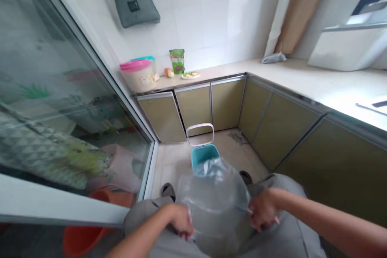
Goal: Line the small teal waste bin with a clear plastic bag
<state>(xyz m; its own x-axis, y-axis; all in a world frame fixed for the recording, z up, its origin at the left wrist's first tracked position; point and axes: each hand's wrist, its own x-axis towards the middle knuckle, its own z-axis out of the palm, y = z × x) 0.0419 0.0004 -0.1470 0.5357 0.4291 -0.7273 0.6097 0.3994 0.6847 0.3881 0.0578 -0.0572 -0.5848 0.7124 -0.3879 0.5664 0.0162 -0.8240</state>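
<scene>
Left hand (pixel 182 221) and right hand (pixel 263 211) clenched on edges of clear bag (pixel 216 195), floor (pixel 175 159) around teal bin (pixel 202 152)

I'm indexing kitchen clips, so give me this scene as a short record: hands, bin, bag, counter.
Left hand: gripping one side of a clear plastic bag
Right hand: gripping the other side
Bin: teal, on the floor, pale frame raised at its far side
Bag state: spread between the hands, partly covering the bin in view; contact unclear
Back counter: pink-lidded container, green pouch, plate with food
</scene>
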